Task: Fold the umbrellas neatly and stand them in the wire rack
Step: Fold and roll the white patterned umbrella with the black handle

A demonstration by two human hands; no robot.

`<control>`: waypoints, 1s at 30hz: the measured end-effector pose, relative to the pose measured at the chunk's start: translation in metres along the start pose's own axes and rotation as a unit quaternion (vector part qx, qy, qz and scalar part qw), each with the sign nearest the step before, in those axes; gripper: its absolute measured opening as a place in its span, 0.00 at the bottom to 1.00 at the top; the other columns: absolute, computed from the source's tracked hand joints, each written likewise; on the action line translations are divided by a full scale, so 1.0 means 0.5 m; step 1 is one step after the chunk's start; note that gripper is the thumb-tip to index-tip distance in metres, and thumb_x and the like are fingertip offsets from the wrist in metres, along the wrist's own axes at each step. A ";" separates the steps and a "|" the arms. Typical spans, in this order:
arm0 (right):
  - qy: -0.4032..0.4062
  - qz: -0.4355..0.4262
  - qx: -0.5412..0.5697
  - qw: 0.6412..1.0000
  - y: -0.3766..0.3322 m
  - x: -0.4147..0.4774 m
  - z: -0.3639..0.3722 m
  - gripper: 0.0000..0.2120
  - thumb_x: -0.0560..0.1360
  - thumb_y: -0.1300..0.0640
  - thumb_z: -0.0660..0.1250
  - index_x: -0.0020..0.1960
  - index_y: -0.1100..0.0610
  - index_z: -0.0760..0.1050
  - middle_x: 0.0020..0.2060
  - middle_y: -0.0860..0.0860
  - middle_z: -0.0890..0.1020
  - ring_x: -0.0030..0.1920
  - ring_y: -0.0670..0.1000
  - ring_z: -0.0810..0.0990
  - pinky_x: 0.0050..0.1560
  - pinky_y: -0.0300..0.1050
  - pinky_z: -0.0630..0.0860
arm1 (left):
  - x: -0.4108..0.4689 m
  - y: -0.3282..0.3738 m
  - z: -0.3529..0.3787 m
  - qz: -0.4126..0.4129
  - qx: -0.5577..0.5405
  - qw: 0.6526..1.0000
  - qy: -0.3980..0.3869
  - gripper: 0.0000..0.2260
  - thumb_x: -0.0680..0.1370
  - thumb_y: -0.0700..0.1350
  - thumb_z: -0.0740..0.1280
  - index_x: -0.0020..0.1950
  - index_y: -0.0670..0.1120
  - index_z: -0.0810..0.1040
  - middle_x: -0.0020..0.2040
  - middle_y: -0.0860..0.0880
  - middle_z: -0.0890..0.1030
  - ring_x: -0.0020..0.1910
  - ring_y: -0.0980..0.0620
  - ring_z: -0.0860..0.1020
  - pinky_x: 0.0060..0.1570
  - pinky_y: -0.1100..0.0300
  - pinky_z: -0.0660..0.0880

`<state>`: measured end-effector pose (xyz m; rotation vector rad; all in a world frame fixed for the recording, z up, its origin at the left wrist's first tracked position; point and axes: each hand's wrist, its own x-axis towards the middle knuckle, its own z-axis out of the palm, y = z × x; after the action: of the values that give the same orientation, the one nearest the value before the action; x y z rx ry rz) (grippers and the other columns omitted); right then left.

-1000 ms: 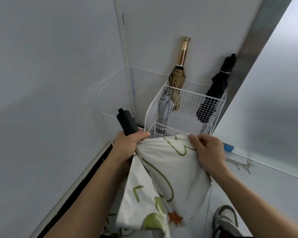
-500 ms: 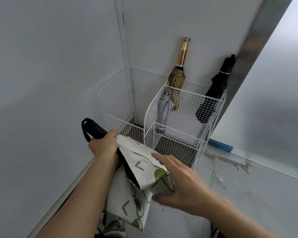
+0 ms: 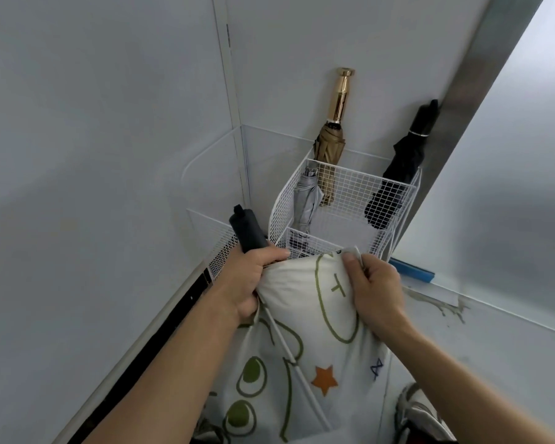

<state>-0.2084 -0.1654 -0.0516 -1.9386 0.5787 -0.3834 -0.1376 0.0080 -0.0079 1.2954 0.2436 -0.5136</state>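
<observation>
I hold a white patterned umbrella (image 3: 302, 331) in front of me, its black handle (image 3: 249, 230) pointing up. My left hand (image 3: 247, 283) grips it just below the handle. My right hand (image 3: 374, 291) pinches the top edge of a loose canopy panel, pulled taut to the right. The rest of the fabric hangs down between my forearms. Beyond it stands the white wire rack (image 3: 359, 187) in the corner. Three folded umbrellas stand in it: a gold one (image 3: 332, 136), a grey one (image 3: 306, 200) and a black one (image 3: 401, 168).
White walls close in at left and behind the rack. A lower wire section (image 3: 218, 238) adjoins the rack on the left. A blue strip (image 3: 412, 270) lies on the floor to the right. A shoe (image 3: 420, 415) shows at the bottom right. A metal post (image 3: 481, 78) rises at right.
My left hand swung the handle from tilted left back to upright near the rack. My right hand rose from under the fabric and pinched a panel's top edge, spreading it.
</observation>
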 end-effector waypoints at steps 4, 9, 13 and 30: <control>-0.028 -0.011 -0.154 0.988 0.018 0.001 0.010 0.13 0.77 0.41 0.67 0.46 0.51 0.79 0.37 0.44 0.81 0.38 0.47 0.78 0.42 0.45 0.76 | -0.005 -0.008 0.001 -0.006 -0.029 0.999 0.039 0.10 0.71 0.31 0.71 0.38 0.43 0.72 0.29 0.47 0.74 0.27 0.51 0.74 0.28 0.61 0.74; -0.001 -0.136 -0.159 0.978 -0.036 -0.046 -0.005 0.21 0.76 0.44 0.68 0.67 0.48 0.73 0.60 0.44 0.78 0.59 0.45 0.75 0.60 0.48 0.74 | 0.030 -0.009 -0.036 0.020 -0.038 0.969 0.244 0.09 0.70 0.31 0.71 0.38 0.40 0.72 0.33 0.44 0.73 0.31 0.48 0.73 0.34 0.57 0.73; -0.232 -0.119 -0.275 0.925 -0.055 -0.113 0.021 0.43 0.66 0.28 0.67 0.75 0.41 0.58 0.65 0.39 0.72 0.63 0.44 0.71 0.63 0.47 0.71 | 0.044 -0.008 -0.042 0.014 -0.089 0.960 0.266 0.08 0.70 0.34 0.73 0.42 0.40 0.74 0.35 0.43 0.75 0.34 0.46 0.76 0.39 0.53 0.76; -0.531 0.219 0.096 0.813 -0.050 -0.059 -0.002 0.18 0.69 0.61 0.75 0.58 0.60 0.79 0.52 0.57 0.85 0.51 0.59 0.84 0.54 0.55 0.81 | -0.021 0.022 -0.036 -0.023 -0.026 0.999 -0.021 0.11 0.71 0.42 0.74 0.49 0.40 0.77 0.48 0.37 0.82 0.41 0.44 0.82 0.39 0.55 0.80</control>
<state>-0.2276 -0.1410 -0.0287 -1.4466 0.1898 0.8786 -0.1390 0.0298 0.0014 1.2297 0.2502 -0.5699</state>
